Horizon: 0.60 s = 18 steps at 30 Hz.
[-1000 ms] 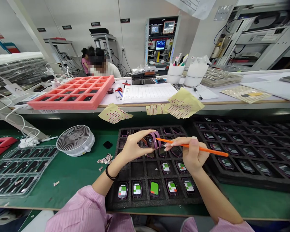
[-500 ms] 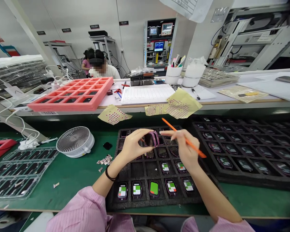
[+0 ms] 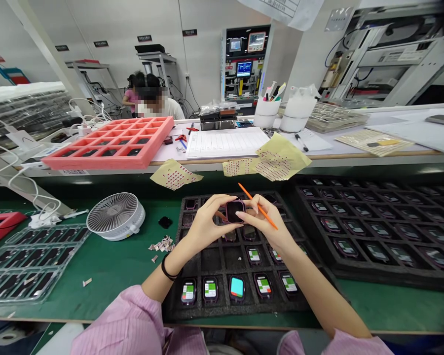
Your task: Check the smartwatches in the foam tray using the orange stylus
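Left hand [image 3: 206,223]: narrow, fingertips pinch purple smartwatch [image 3: 235,210] by its case edges, above black foam tray [image 3: 222,314] | right hand [image 3: 269,224]: holds orange stick [image 3: 261,215], one fingertip touches case | grip: edges only, screen stays uncovered

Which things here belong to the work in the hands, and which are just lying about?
In use: left hand and right hand holding a purple-cased smartwatch; orange stick in the right hand; black foam tray of watches beneath.
Lying about: white desk fan; clear plastic tray; red foam tray; yellow sticker sheet.
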{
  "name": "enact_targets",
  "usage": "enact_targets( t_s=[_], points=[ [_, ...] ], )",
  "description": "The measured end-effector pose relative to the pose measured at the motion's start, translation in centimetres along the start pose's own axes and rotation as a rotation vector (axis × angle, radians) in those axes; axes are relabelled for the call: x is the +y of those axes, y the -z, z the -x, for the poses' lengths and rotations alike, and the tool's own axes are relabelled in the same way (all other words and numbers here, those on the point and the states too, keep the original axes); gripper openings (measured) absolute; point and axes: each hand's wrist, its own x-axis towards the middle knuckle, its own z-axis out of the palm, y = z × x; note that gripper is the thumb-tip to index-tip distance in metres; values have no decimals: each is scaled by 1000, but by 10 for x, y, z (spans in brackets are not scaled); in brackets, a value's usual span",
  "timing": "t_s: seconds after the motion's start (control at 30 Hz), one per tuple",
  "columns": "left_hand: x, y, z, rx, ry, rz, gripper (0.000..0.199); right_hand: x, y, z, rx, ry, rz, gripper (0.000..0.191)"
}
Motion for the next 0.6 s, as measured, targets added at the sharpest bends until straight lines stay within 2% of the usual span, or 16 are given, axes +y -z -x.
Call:
enact_targets(
  t_s=[0.27,0.43,0.6],
  points=[
    [1,0,1,35,24,21,47,-1,5,1,-18,-67,-64,38],
    [3,4,1,53,92,77,47,-4,7,2,-4,-5,-42,38],
    [2,4,1,57,86,73,47,-6,5,4,19,25,-11,37]
  ],
)
